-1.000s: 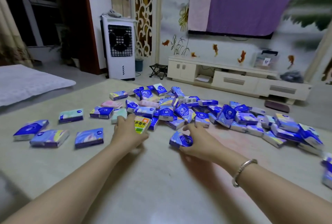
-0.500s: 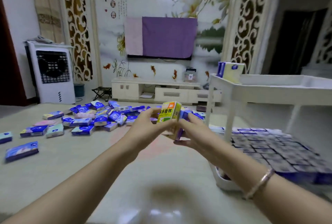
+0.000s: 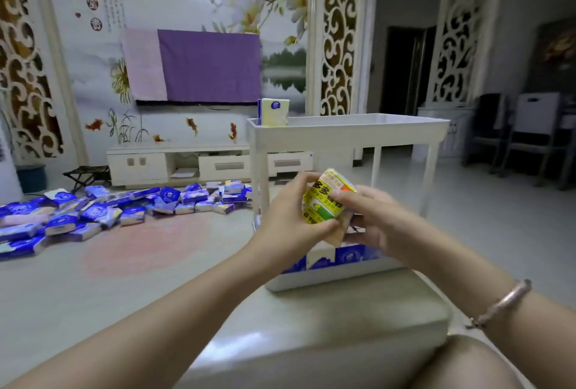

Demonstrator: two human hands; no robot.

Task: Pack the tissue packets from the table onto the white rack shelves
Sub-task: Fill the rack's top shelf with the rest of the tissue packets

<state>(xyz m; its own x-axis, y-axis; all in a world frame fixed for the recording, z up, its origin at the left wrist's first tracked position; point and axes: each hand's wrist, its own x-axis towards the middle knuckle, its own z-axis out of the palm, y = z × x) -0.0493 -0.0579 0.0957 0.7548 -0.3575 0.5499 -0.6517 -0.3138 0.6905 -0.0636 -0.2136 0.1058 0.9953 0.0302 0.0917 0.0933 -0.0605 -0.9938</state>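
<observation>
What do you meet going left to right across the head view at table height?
Pile of blue tissue packets → left hand → yellow packet held in both hands → right hand → bracelet, with the white rack behind the hands.

The white plastic two-tier rack (image 3: 346, 136) stands on the pale glossy worktop (image 3: 311, 320) directly ahead, its slim round posts (image 3: 261, 182) at the corners leaving an open gap between the tiers. The lower shelf (image 3: 330, 278) is already lined with blue-and-white tissue packets (image 3: 349, 254) standing edge to edge, so little room shows there. The upper tray (image 3: 389, 122) holds only one upright cream-and-blue tissue packet (image 3: 274, 111) in its left corner; the rest of its rim is unobstructed from above. To the left, a sprawling heap of blue tissue packets (image 3: 103, 211) covers the worktop, with bare surface between heap and rack.
</observation>
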